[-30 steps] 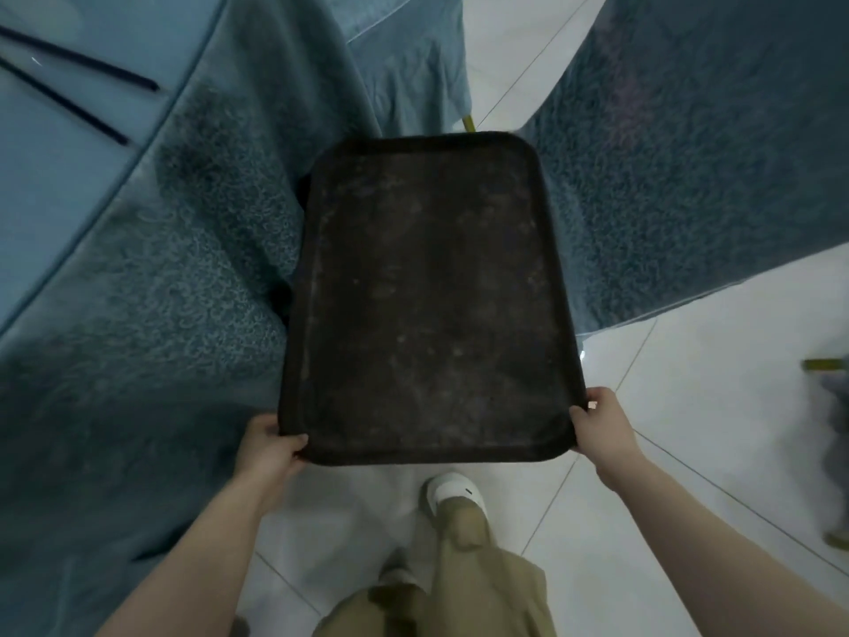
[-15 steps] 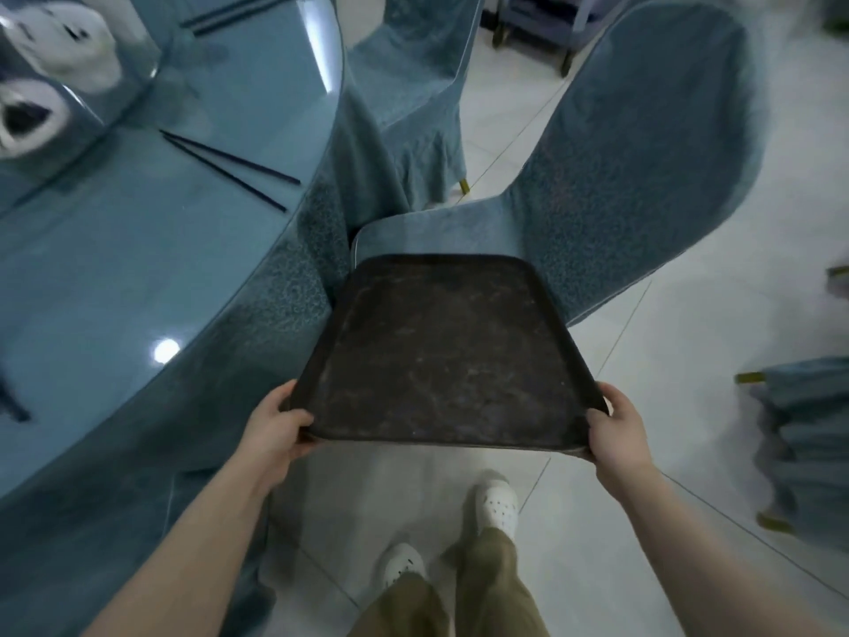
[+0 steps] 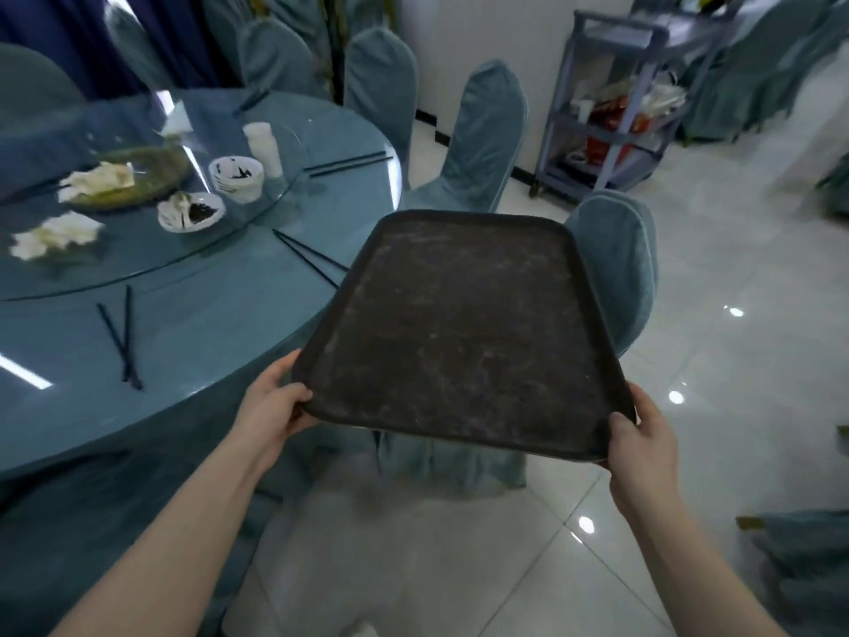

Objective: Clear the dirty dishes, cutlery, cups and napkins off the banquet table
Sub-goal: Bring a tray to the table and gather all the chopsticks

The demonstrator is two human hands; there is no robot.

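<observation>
Holding: left hand (image 3: 271, 402) grips the near left corner of a dark brown serving tray (image 3: 459, 333), thumb on the rim; right hand (image 3: 643, 434) grips the near right corner the same way.
Tray: bare, scuffed, tilted with its far edge higher, held out over a covered chair (image 3: 615, 259) just right of the table.
Banquet table (image 3: 193, 314): round, teal cloth under glass, to the left.
Dishes: a white bowl with black marks (image 3: 236, 177) beside a small white plate of dark scraps (image 3: 190, 212); farther left a large platter of greenish leftovers (image 3: 133, 177).
Cup: a white cup (image 3: 263, 147) just behind the bowl.
Napkins: one crumpled napkin (image 3: 55, 234) at the near left, another (image 3: 99, 179) lying on the platter.
Cutlery: dark chopstick pairs, one crossed at the near edge (image 3: 120, 337), one reaching under the tray's left side (image 3: 308, 259), one at the far right (image 3: 349, 162).
Cart: a grey trolley (image 3: 611, 103) at the far right, shelves holding blurred packets.
Writing: none legible anywhere.
</observation>
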